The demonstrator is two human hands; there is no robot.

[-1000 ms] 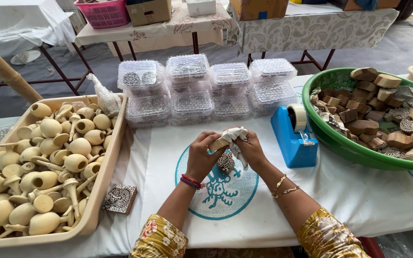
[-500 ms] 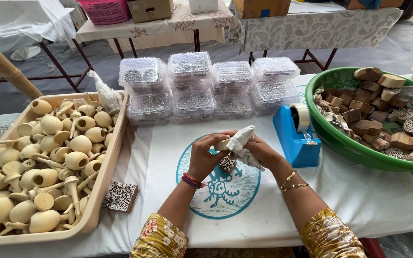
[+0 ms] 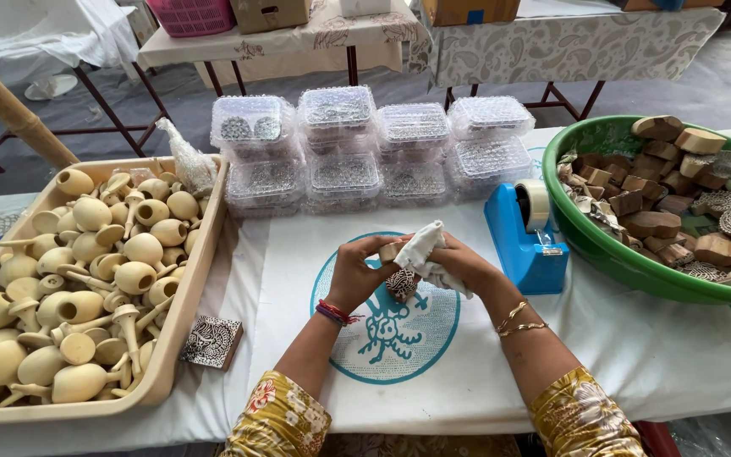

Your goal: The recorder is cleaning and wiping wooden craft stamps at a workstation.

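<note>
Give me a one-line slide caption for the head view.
Both hands, left hand and right hand, hold a carved wooden block and white cloth.

Carved block (image 3: 401, 283) is mostly covered by the left hand (image 3: 357, 275) and white cloth (image 3: 430, 258); its grip can't be seen. Green basin (image 3: 636, 262) cut off at right edge, beige tray (image 3: 181, 313) at left. Contents of the clear boxes (image 3: 338, 140) too small to tell.

Clothed table (image 3: 467, 372), tray (image 3: 181, 322), green basin (image 3: 611, 254)

Blue tape dispenser (image 3: 524, 241) beside green basin (image 3: 611, 254) of wooden blocks.
</note>
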